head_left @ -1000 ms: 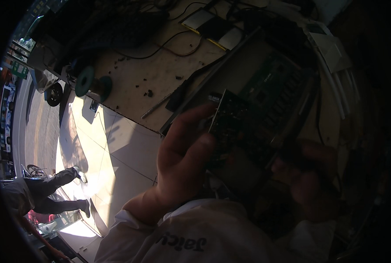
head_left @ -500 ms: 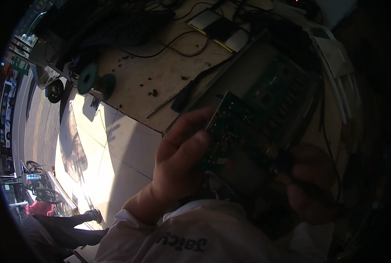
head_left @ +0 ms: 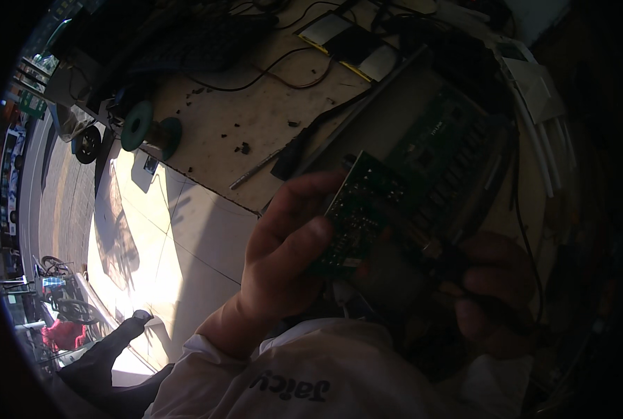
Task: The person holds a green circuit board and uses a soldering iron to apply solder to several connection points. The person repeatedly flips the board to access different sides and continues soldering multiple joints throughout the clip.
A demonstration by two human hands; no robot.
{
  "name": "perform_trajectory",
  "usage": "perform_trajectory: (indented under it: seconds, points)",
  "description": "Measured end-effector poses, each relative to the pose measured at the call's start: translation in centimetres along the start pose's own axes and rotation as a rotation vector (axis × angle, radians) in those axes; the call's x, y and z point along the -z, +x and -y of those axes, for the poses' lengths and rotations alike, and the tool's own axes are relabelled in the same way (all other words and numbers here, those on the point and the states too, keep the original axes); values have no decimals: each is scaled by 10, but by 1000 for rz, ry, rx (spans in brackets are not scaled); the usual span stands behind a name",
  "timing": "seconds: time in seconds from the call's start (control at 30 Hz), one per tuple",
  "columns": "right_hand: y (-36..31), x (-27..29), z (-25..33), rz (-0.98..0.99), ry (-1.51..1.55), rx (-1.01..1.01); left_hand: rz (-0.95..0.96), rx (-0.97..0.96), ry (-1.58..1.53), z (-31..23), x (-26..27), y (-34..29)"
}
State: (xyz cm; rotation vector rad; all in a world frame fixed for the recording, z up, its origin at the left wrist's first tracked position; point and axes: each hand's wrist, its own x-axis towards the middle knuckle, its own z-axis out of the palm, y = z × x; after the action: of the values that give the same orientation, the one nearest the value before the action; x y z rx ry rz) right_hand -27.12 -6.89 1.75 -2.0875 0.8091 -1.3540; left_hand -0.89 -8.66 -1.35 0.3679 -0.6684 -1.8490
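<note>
My left hand (head_left: 283, 244) grips a small green circuit board (head_left: 357, 227) by its left edge, thumb on the near face and fingers behind. The board is tilted, its solder points toward me. At the lower right, in deep shade, my right hand (head_left: 493, 279) is closed around a dark-handled tool with a metal collar, apparently a soldering iron (head_left: 433, 250). Its front end points toward the board's right side; whether it touches is too dark to tell. Behind the held board, a larger green circuit board (head_left: 437, 136) sits in a grey metal housing (head_left: 364, 119).
On the wooden bench (head_left: 213, 146) lie dark scraps (head_left: 241, 148), a thin metal rod (head_left: 255, 171) and a cable (head_left: 241, 89). A green spool (head_left: 140, 126) stands at the left edge, a black-and-silver flat panel (head_left: 350, 45) at the back. A person's leg (head_left: 109, 349) shows at lower left.
The held board has shifted very slightly down and left with my left hand. My right hand stays nearly in place. The passing person's leg at lower left has changed position. The picture is somewhat brighter.
</note>
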Motion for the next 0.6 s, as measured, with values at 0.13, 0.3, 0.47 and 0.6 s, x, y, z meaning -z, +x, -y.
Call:
perform_trajectory:
  seconds: [0.13, 0.3, 0.47, 0.6]
  points:
    - [-1, 0, -1, 2, 19, -11, 3, 11, 15, -1, 1, -1]
    - [2, 1, -1, 24, -6, 0, 0, 7, 2, -1, 2, -1]
    - [-2, 1, -2, 20, 36, -19, 8, 8, -1, -1, 3, -1]
    - [-13, -1, -8, -25, 3, 31, 21, 3, 2, -1, 3, 0]
